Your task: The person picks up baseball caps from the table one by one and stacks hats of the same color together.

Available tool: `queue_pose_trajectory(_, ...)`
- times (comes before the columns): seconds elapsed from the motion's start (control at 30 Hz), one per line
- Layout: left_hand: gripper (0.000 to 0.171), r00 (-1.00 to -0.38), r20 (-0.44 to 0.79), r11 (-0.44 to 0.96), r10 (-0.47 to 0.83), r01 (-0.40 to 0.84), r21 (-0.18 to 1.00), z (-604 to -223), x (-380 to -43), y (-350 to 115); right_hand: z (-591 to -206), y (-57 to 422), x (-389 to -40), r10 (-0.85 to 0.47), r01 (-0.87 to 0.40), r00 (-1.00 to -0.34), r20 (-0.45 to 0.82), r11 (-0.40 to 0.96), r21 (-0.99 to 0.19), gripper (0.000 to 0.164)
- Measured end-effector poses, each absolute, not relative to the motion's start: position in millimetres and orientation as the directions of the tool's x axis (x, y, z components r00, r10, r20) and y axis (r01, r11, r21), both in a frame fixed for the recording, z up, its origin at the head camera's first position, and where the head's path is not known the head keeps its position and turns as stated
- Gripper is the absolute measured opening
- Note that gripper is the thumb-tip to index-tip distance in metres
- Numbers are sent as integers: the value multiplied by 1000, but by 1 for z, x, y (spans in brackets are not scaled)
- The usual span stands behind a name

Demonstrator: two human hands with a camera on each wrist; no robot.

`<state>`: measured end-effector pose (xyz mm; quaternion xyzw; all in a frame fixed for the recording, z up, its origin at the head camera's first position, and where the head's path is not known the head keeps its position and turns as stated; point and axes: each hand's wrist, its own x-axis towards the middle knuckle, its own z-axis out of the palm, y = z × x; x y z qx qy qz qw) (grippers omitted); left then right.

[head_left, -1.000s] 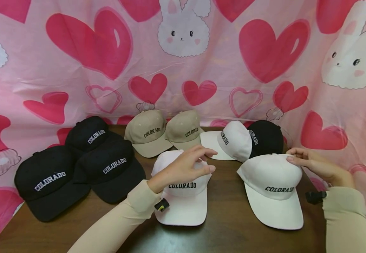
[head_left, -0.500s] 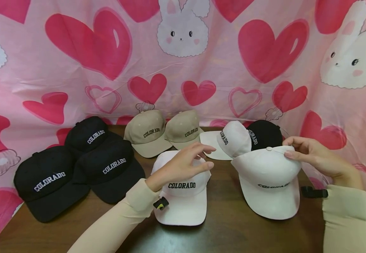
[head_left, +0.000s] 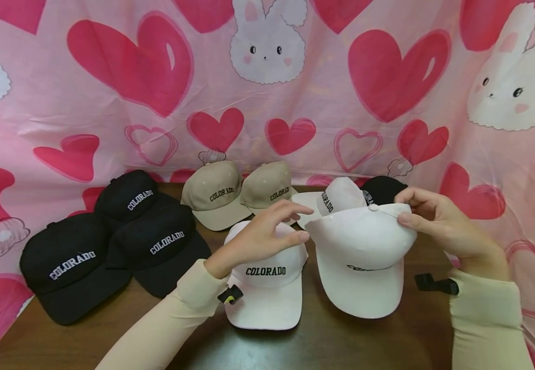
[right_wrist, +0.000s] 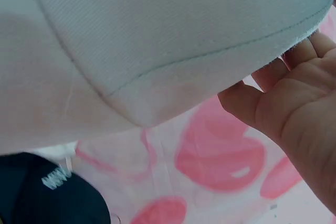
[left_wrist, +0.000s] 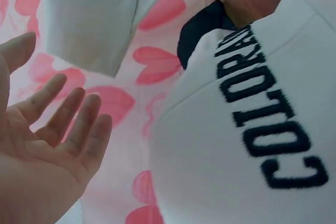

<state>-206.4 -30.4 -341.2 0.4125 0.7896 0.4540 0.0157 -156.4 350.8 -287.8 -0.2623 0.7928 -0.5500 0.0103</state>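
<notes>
My right hand pinches the back of a white cap between thumb and fingers. This cap tilts with its brim toward me, and its lettering is mostly turned under. In the right wrist view, the fingers grip the edge of the pale fabric. Over a second white cap, marked COLORADO, hovers my left hand, its fingers loosely spread and holding nothing. The left wrist view shows that hand relaxed beside the COLORADO lettering.
Several black caps, among them a front one, group at the left. Two beige caps stand at the back. A third white cap and another black cap sit behind the held cap. A pink heart-print cloth hangs behind the wooden table.
My right hand has raised and tipped the white cap and carried it left, toward the middle cap. My left hand has shifted only slightly to the left.
</notes>
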Motion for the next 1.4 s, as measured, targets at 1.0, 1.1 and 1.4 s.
queue_pose_trajectory(1.0,52,-670,327,25,666,458,888,-331,-202,-98,-318,244,-179,-475,-284,-848,235,32,-958,13)
queue_pose_trajectory(1.1,51,-694,265,50,669,397,917,-332,-202,-106,-321,235,-181,-486,-265,-847,215,37,-964,10)
queue_pose_trajectory(1.4,49,-690,122,53,714,227,972,-337,-204,-122,-332,210,-187,-470,-200,-870,150,58,-978,7)
